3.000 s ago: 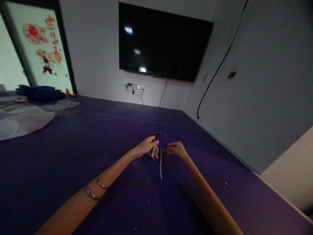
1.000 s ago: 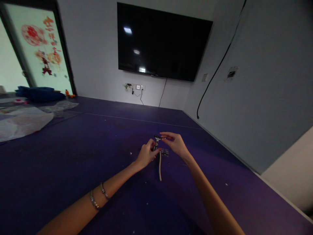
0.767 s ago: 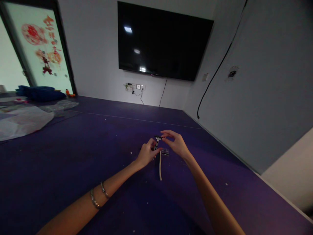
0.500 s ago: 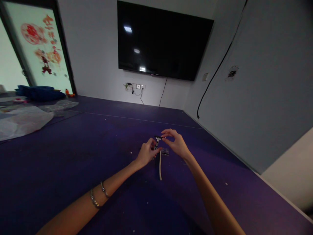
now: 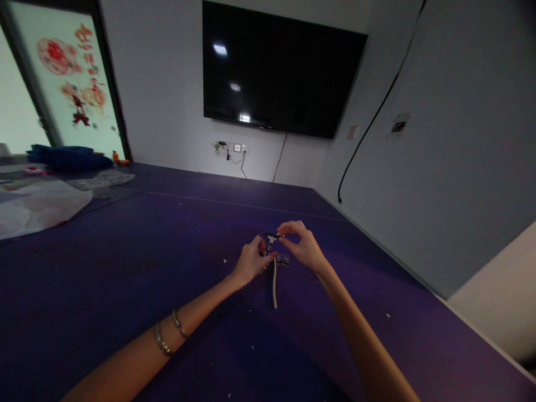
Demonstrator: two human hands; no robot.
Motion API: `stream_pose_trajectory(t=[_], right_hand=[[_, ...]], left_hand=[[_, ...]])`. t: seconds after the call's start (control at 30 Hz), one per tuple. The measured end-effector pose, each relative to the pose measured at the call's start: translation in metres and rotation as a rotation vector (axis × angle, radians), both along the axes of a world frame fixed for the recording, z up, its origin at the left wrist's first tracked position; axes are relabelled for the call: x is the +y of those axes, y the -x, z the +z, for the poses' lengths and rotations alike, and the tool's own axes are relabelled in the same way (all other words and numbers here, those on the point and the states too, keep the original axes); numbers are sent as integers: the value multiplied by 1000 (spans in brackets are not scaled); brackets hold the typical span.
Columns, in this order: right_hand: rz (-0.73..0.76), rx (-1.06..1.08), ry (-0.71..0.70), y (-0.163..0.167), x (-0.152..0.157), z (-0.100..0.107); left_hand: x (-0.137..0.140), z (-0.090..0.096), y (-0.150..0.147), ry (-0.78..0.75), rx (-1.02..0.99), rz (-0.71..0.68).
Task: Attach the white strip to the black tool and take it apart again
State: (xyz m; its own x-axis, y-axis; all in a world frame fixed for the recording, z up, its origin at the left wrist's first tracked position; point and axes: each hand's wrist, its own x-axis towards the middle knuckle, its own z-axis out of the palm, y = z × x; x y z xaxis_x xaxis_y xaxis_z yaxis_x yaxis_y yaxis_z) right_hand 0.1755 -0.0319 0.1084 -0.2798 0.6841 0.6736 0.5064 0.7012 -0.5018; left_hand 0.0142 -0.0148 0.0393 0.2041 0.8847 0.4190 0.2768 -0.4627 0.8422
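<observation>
My left hand [image 5: 251, 261] is closed around the handle of a razor [image 5: 271, 240], a T-shaped thing with a silver neck and a dark head held upward. At the right end of that head, the fingertips of my right hand [image 5: 302, 244] pinch together. Most of the handle is hidden inside my left fingers. Just beyond the left thumb lies a small clear-and-dark plastic case [image 5: 283, 260]; its contents are too small to tell. A thin cream-coloured stick [image 5: 274, 287] extends from below the left thumb toward me.
The hands are over a wide purple surface [image 5: 188, 234] dotted with small white specks. Crumpled plastic sheeting [image 5: 46, 204] and a dark blue cloth [image 5: 69, 158] lie at the far left. A television [image 5: 280, 67] hangs on the wall; a black cable [image 5: 377, 111] dangles at the right.
Both hands keep the same hold on the razor. The razor's head seems to tilt very slightly; otherwise only a tiny camera shift shows.
</observation>
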Motion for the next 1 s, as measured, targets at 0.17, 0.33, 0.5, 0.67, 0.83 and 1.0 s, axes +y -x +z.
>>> stream_pose_trajectory(t=[0.17, 0.33, 0.5, 0.67, 0.83, 1.0], right_hand=[[-23, -37, -19, 0, -1, 1], [-14, -41, -10, 0, 0, -1], [-1, -29, -8, 1, 0, -2], [2, -4, 9, 2, 0, -3], [6, 9, 7, 3, -1, -4], [7, -2, 11, 2, -2, -3]], left_hand=[[0, -1, -1, 9, 9, 25], [-2, -1, -3, 33, 3, 16], [-2, -1, -3, 19, 1, 13], [0, -2, -4, 17, 25, 5], [-2, -1, -4, 35, 118, 18], [-5, 2, -4, 60, 119, 4]])
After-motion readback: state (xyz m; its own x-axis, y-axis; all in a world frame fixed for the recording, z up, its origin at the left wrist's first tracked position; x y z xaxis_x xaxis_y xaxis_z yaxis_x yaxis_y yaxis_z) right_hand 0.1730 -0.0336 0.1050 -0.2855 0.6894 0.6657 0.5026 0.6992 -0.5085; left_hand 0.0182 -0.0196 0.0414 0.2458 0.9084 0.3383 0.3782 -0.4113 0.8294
